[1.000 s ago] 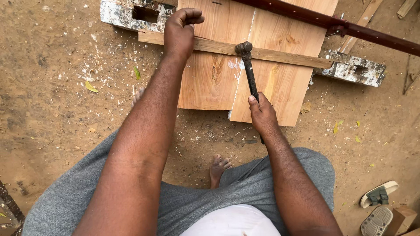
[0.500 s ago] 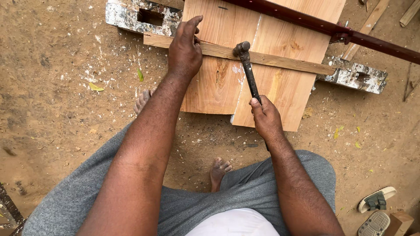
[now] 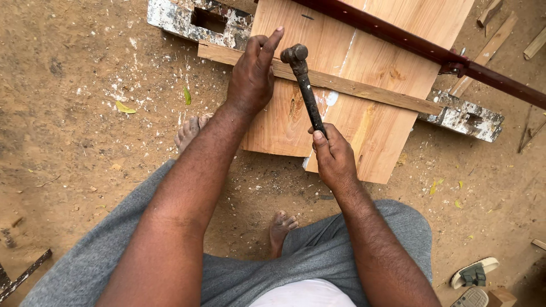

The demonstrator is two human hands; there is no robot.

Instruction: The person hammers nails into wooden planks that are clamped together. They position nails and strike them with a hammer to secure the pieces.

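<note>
Gripping a hammer (image 3: 304, 85) low on its handle, the right hand (image 3: 335, 159) poises its head just beside the left hand (image 3: 252, 77), whose fingers pinch, prob. a nail, unclear, at the wooden strip (image 3: 352, 88) w/ planks (image 3: 364, 125) beneath.

Viewpoint: head-worn camera, looking steeply down.
Distance: close above wooden boards (image 3: 364, 74) on the ground.
Views: one only.

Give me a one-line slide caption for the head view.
Right hand raises hammer beside left hand on wooden strip.
</note>
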